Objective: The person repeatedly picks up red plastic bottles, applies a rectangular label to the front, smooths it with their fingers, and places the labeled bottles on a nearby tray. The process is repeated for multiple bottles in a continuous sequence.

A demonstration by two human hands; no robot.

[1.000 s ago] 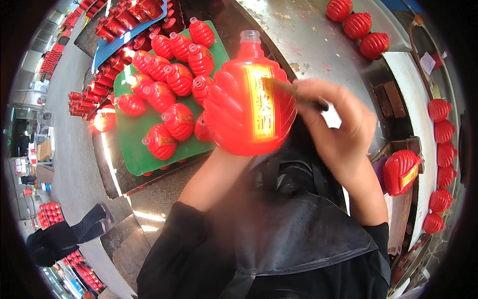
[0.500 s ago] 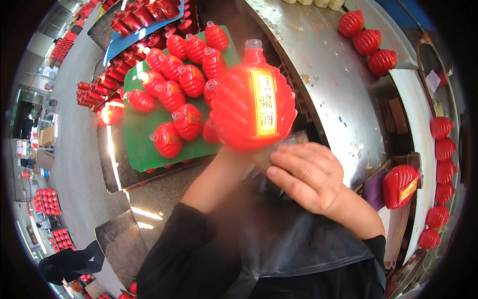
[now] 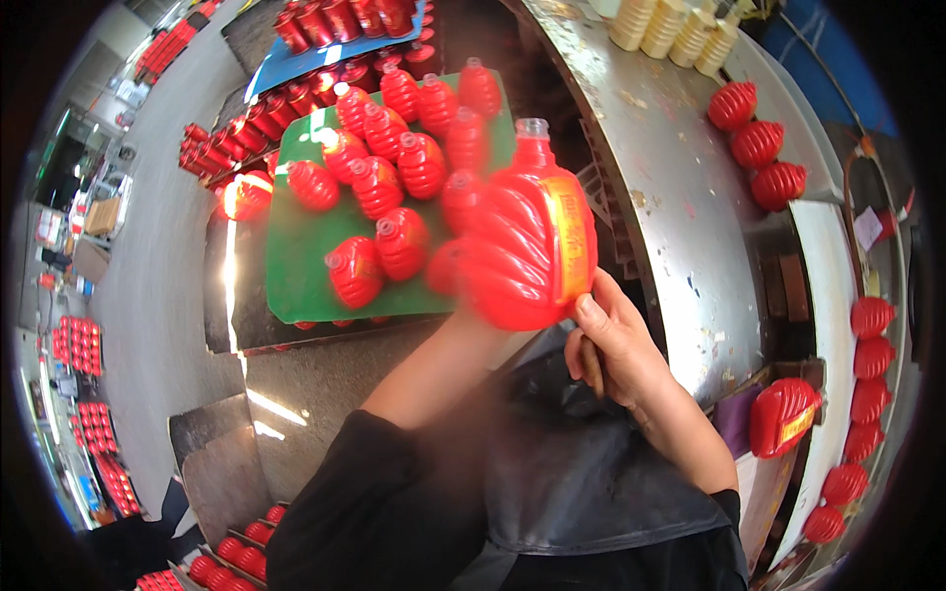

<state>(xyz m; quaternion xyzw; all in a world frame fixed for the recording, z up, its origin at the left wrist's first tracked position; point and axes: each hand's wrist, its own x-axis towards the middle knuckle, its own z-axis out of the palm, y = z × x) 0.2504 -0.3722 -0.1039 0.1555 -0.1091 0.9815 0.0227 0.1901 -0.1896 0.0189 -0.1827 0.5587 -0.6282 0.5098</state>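
A glossy red ribbed bottle (image 3: 517, 246) with a clear neck stands upright in front of me. A yellow-and-orange label (image 3: 572, 241) runs down its right side. My left hand is mostly behind the bottle, holding it up; only the left wrist and forearm (image 3: 439, 360) show plainly. At the bottle's lower right edge, my right hand (image 3: 626, 345) has its thumb on the label's bottom end and its index finger behind. The other right fingers curl under, beside a brownish patch I cannot make out.
A green tray (image 3: 305, 266) carries several red bottles at the left, with a blue tray (image 3: 330, 54) of red containers beyond. Along the right runs a metal bench (image 3: 660, 197). Cream bottles (image 3: 675, 34) stand at its far end; a labelled red bottle (image 3: 783, 419) lies nearer.
The bottle has turned, so its label faces right instead of toward me. My right hand has moved from below the bottle to its lower right edge. The view has shifted slightly.
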